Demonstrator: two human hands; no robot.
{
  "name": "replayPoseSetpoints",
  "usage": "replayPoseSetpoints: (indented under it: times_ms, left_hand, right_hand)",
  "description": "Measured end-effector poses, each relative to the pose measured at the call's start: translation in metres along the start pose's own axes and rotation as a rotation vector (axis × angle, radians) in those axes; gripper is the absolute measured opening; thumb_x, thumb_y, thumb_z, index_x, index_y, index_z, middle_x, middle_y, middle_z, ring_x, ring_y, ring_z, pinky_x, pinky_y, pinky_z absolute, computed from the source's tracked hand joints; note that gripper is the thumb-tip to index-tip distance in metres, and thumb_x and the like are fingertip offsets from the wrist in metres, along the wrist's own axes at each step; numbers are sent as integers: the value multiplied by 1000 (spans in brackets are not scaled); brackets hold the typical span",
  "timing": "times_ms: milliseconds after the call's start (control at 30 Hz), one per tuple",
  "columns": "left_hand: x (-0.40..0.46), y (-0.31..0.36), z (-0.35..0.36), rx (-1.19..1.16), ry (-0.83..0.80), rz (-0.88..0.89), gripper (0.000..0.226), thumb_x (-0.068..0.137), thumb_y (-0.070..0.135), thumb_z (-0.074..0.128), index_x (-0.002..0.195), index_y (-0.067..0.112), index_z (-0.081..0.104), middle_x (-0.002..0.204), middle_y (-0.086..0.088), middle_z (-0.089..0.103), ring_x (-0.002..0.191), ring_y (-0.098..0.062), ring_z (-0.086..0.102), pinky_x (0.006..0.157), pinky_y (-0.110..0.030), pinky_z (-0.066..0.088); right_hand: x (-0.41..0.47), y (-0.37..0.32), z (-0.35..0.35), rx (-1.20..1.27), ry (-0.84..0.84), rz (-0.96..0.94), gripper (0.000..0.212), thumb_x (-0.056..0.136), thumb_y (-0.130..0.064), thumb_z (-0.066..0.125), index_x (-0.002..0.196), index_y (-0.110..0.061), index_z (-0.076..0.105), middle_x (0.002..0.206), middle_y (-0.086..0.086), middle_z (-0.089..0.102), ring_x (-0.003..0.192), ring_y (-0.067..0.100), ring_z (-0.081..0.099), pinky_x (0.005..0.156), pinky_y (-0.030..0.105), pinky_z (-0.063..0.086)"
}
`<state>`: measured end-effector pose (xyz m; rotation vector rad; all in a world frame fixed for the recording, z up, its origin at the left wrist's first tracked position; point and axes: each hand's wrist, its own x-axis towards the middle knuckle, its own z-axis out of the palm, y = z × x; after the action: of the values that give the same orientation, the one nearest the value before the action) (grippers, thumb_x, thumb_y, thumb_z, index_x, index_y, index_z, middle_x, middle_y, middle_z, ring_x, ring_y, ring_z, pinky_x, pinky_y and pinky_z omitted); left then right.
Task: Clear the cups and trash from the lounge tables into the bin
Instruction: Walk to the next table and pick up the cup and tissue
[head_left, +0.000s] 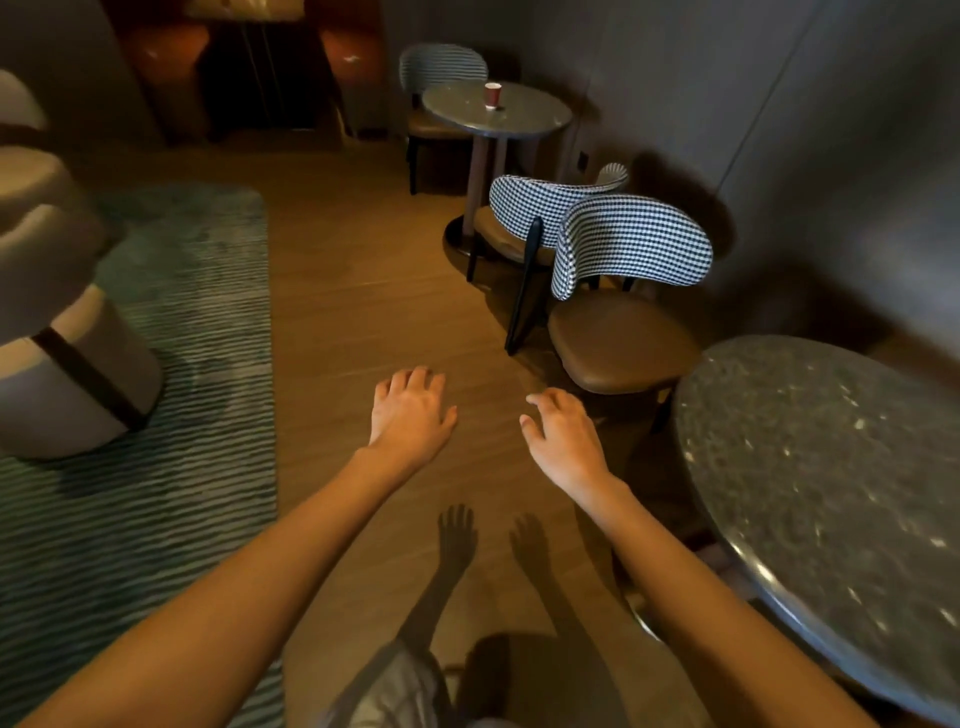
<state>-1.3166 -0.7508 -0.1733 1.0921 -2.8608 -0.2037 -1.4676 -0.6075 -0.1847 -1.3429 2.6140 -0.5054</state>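
Observation:
A red paper cup (492, 95) stands upright on a far round stone table (530, 117) near the back wall. My left hand (410, 410) and my right hand (563, 434) are stretched out over the wooden floor, palms down, fingers apart, holding nothing. Both hands are far from the cup. A second round stone table (810, 467) is close on my right, its visible top bare. No bin is in view.
Two houndstooth-backed chairs (628, 249) with tan seats stand between the two tables. A third chair (441, 67) sits behind the far table. A green striped rug (171, 415) and a pale armchair (57, 291) lie to the left. Wooden floor runs up the middle.

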Motion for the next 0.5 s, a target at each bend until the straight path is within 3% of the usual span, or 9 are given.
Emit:
replayPoseSetpoints:
  times_ms: [200, 500]
  left_hand:
    - [146, -44, 28, 7, -44, -33, 53, 91, 45, 46, 138, 21, 41, 142, -5, 42, 127, -30, 41, 101, -43, 36]
    - [406, -122, -12, -22, 61, -60, 52, 94, 44, 43, 140, 19, 40, 145, -7, 40, 128, -33, 39, 101, -45, 36]
  right_hand:
    - [163, 8, 28, -9, -79, -48, 45, 100, -36, 41, 140, -16, 44, 144, 7, 41, 137, 24, 32, 111, 41, 33]
    - [438, -19, 6, 25, 97, -70, 41, 98, -33, 45, 134, -12, 51, 134, 7, 50, 129, 24, 42, 105, 35, 37]
